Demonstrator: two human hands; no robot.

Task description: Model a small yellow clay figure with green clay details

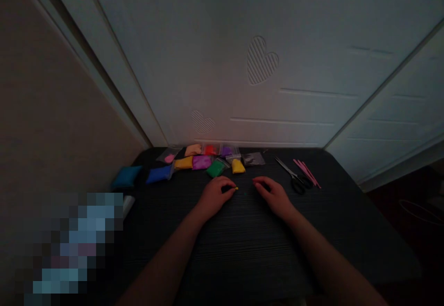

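Between the thumb and fingertips of my left hand [218, 195] is a tiny yellow piece [237, 188], which looks like modelling clay. My right hand [274, 195] hovers a short way to the right, its thumb and forefinger pinched together. Whether anything sits in that pinch is too small to tell. On the dark table [243, 250], between and just below the two hands, lies a green speck [245, 193]. A yellow packet [237, 166] and a green packet [216, 168] lie just beyond my hands.
Several more coloured packets, such as a purple one [201, 162] and a blue one [159, 174], line the back left. Scissors [293, 174] and pink strips [307, 173] lie at the right. A white panel [222, 65] rises behind the table. A blurred-out patch [79, 241] covers the lower left.
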